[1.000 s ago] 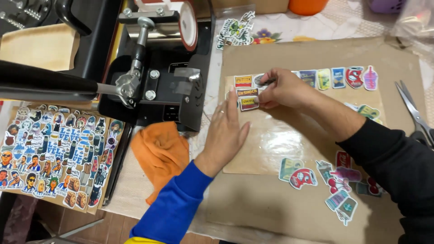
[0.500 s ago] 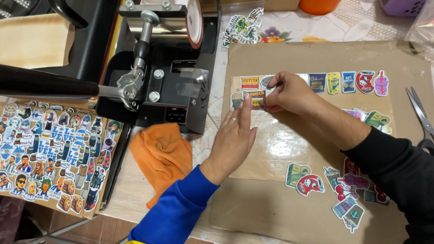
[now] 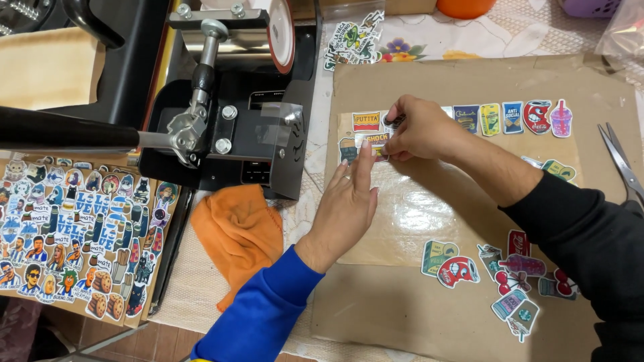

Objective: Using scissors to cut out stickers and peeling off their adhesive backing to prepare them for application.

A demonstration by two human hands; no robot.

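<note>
While my left hand (image 3: 349, 208) lies flat on the clear film sheet (image 3: 429, 214), its fingers (image 3: 364, 161) spread narrow and a fingertip touching a small rectangular sticker (image 3: 376, 142), my right hand (image 3: 422, 131) pinches that sticker's edge between thumb and forefinger. It sits near the sheet's upper left corner, on brown paper (image 3: 469, 80) covering the worktop. I see a row of stickers (image 3: 516, 117) beyond, scissors (image 3: 624, 164) at right, an orange cloth (image 3: 238, 231) beside a black press (image 3: 228, 114).
</note>
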